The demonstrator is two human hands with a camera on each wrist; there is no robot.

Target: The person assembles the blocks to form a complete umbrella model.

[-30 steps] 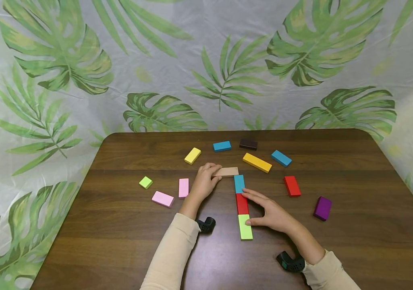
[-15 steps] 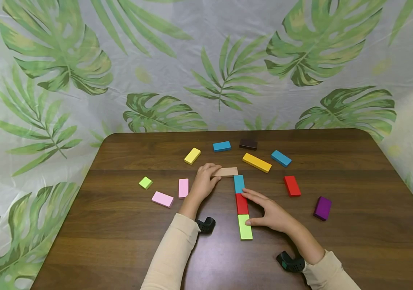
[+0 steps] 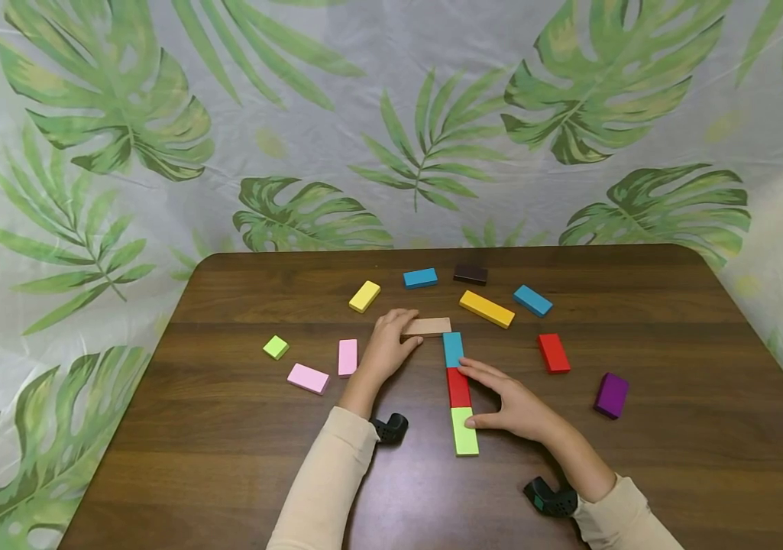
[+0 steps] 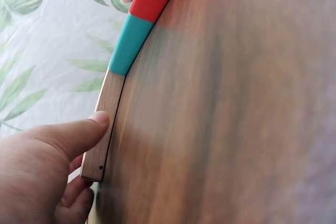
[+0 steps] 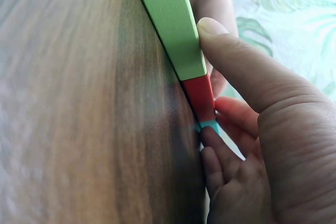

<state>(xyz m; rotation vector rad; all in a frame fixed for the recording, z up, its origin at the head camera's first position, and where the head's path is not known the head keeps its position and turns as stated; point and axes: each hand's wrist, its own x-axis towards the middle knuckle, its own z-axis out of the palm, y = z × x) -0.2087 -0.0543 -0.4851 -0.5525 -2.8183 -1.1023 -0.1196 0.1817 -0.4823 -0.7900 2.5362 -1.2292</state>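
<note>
At the far end of the block row (image 3: 459,389) on the worktop (image 3: 226,458), your left hand (image 3: 384,345) pinches the wooden block (image 3: 430,327); your right hand (image 3: 515,405), fingers extended, touches the row. You seem to be aligning them; next probably means squaring the corner before letting go.

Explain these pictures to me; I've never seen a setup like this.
No machine: a person works bare-handed. The wide picture comes from a head-worn camera; the two close ones from the black wrist cameras. On the brown table lie a blue block, red block and green block in a row, with others, such as a purple block, scattered around. The left grip, a hand, pinches a wooden block by the row's far end. The right grip only touches the row's side.
</note>
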